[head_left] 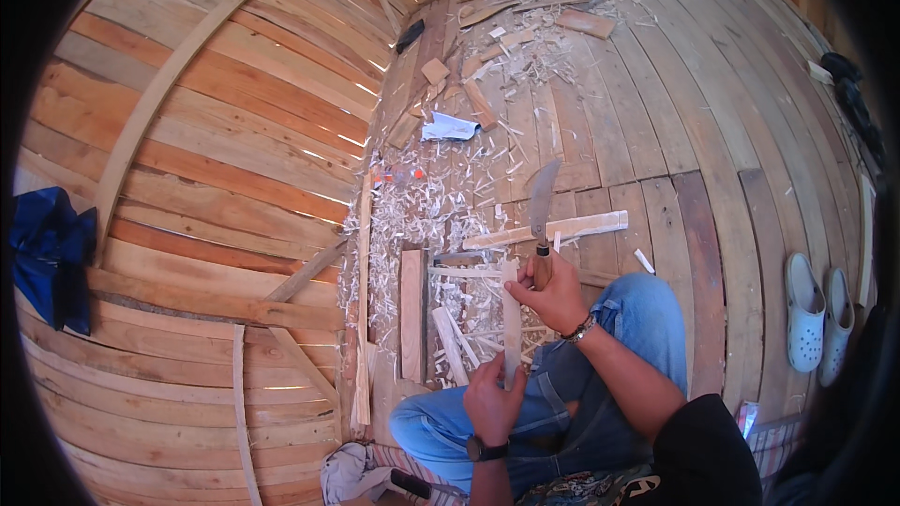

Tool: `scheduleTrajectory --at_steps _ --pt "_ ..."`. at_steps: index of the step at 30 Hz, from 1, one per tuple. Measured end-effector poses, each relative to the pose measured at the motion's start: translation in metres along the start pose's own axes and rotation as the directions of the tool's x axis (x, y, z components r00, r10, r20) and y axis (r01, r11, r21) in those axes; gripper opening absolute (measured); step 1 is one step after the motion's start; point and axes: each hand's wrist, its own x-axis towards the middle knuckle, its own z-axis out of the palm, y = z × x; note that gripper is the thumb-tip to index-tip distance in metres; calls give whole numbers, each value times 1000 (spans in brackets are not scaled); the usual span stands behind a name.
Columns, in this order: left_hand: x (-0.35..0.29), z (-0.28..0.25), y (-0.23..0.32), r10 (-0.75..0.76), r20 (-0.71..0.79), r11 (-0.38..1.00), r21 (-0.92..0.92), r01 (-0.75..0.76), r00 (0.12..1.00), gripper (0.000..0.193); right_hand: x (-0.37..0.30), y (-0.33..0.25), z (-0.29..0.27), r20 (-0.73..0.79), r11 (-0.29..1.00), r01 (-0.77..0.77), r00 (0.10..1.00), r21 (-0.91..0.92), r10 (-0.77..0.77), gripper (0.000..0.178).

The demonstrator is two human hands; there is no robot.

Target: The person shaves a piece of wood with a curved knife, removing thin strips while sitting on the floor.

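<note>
Wood strip (512, 323), long axis approx. fore-aft

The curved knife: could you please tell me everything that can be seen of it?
The curved knife has a grey, metal-looking blade, a dark collar and a brown, wood-looking handle. The right hand grips the handle; the blade points away from the person, its tip bending to the right. The blade overlaps a pale board in the picture; whether they touch is unclear.

Knife handle (543, 265) partly behind right fingers (522, 295), wooden strip (512, 323) partly behind left fingers (487, 371), edge-cropped blue cloth (49, 258)
</note>
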Motion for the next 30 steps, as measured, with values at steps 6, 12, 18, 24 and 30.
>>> scheduleTrajectory --at_steps 6,12,18,24,30 --pt "13 9 4 -16 -9 991 -136 15 1000 43 -9 -19 8 62 993 91 994 -81 -86 29" --pt "35 12 9 -56 -71 965 -261 35 996 36 -13 -25 8 164 993 41 986 -110 -22 31" --pt "53 -3 -2 -213 37 858 -470 205 976 22 -5 -1 6 265 994 -88 962 71 66 34" --pt "66 -32 -14 -399 -13 508 -836 209 917 20 -5 -6 3 562 964 -259 808 67 178 33" --pt "55 -57 -26 -456 -19 316 -938 142 890 22 -1 -19 -7 699 965 -260 687 -19 199 32"
